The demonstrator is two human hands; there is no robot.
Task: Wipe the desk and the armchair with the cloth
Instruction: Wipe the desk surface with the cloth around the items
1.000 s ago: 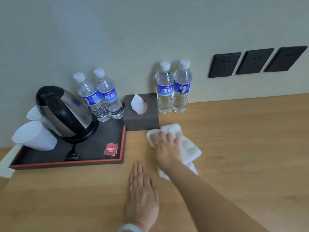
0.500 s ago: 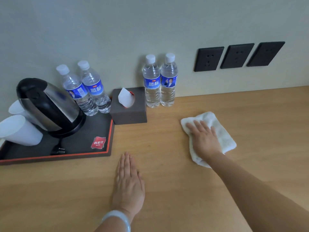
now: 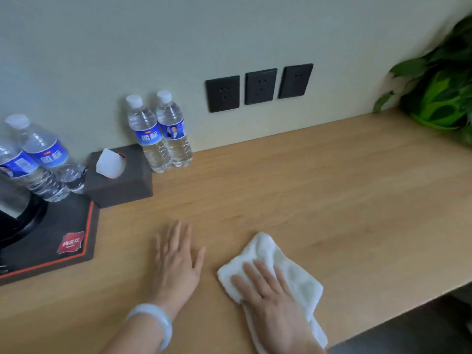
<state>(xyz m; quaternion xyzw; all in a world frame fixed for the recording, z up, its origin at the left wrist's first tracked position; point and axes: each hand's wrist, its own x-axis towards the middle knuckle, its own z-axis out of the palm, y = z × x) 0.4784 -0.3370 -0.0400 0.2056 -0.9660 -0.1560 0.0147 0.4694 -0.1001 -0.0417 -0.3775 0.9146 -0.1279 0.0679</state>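
A: Right hand [image 3: 272,300]?
B: Flat, fingers spread, palm pressing the white cloth [image 3: 293,279] onto the desk [image 3: 319,195] near its front edge. Not gripping it.
A: Left hand [image 3: 177,261]?
B: Open, flat on bare wood just beside the cloth, holding nothing. Pale bangle [image 3: 153,320] on the wrist.
A: Textures?
B: Cloth fluffy, crumpled; desk smooth light woodgrain. Dark boxy tissue box [image 3: 122,182] further back left.

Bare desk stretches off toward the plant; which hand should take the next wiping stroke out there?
Right. The right hand already lies flat on the white cloth, on the plant side, with open desk ahead. The left hand rests flat on bare wood with no cloth, nearer the tray.
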